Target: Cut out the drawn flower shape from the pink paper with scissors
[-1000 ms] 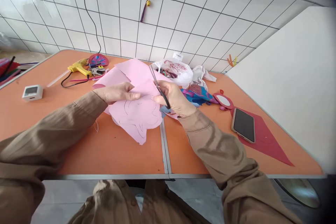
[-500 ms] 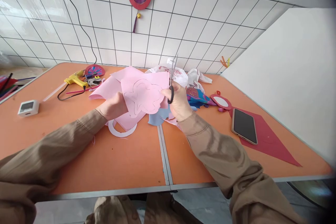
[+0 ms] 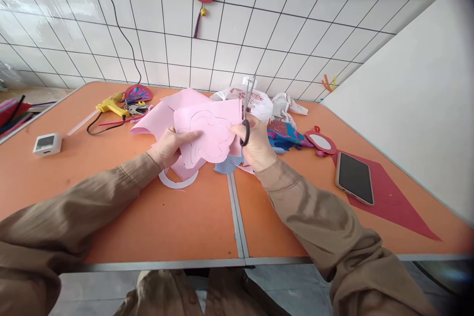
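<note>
My left hand [image 3: 167, 148] grips a pink sheet [image 3: 215, 131] at its left edge, thumb lying across the front and fingers hidden behind. A curvy, flower-like outline is drawn on the sheet in thin dark line, and the lower edge is cut along a curve. In my right hand [image 3: 260, 147] are scissors [image 3: 245, 133] with black handles; the blades point up and stand slightly apart, beside the sheet's right edge. My right thumb touches that edge too. Behind and below lie more pink sheet [image 3: 155, 118], a white ring [image 3: 177, 183] and a light blue scrap [image 3: 224, 166].
On the left are a yellow glue gun [image 3: 113, 104], keys [image 3: 136, 108] and a small white box [image 3: 47, 144]. A plastic bag [image 3: 259, 103], blue patterned cloth [image 3: 285, 134] and red-rimmed oval [image 3: 320, 142] lie to the right. A phone [image 3: 354, 177] rests on red sheet [image 3: 400, 202].
My left thumb has come onto the front of the pink sheet, over the drawn outline. The sheet is turned a little. The whole view has shifted slightly.
</note>
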Tool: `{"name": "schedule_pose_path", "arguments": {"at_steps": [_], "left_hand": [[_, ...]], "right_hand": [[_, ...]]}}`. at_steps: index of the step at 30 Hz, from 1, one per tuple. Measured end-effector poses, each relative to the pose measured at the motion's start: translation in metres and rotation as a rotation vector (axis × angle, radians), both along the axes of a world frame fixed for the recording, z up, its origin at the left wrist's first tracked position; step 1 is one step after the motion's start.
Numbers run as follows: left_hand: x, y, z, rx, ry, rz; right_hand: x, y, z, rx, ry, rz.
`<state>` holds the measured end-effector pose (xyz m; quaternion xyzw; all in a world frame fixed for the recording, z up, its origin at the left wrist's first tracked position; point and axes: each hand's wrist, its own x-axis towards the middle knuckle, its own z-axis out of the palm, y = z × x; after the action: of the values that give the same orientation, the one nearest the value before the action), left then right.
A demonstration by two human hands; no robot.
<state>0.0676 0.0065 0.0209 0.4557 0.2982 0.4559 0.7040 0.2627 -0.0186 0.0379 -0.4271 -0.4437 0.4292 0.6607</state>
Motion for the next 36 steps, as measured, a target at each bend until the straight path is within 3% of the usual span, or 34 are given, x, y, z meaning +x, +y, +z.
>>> {"name": "schedule_pose_path", "arguments": {"at_steps": [5,10,13,18,25,32,36], "left_hand": [[0.0,-0.001,-0.001,0.122,0.093,0.12],[-0.003,0.002,0.001,0.177,0.084,0.057],[-0.003,0.001,0.006,0.177,0.058,0.079],[-0.003,0.001,0.012,0.175,0.04,0.086],[-0.002,0.0,0.008,0.173,0.053,0.065],[-0.008,0.006,0.002,0.075,0.112,0.067],[-0.01,0.008,0.002,0.047,0.092,0.032]], "right_hand": [[0.002,0.0,0.0,0.007,-0.088,0.028],[0.006,0.0,0.001,0.005,-0.112,0.095],[0.008,0.001,-0.001,-0.011,-0.115,0.147],[0.01,-0.002,0.001,-0.036,-0.097,0.106],[0.011,-0.004,0.003,-0.011,-0.134,0.147],[0.012,-0.003,0.002,0.038,-0.172,0.047],[0.012,-0.004,0.003,0.045,-0.197,0.058]]}}
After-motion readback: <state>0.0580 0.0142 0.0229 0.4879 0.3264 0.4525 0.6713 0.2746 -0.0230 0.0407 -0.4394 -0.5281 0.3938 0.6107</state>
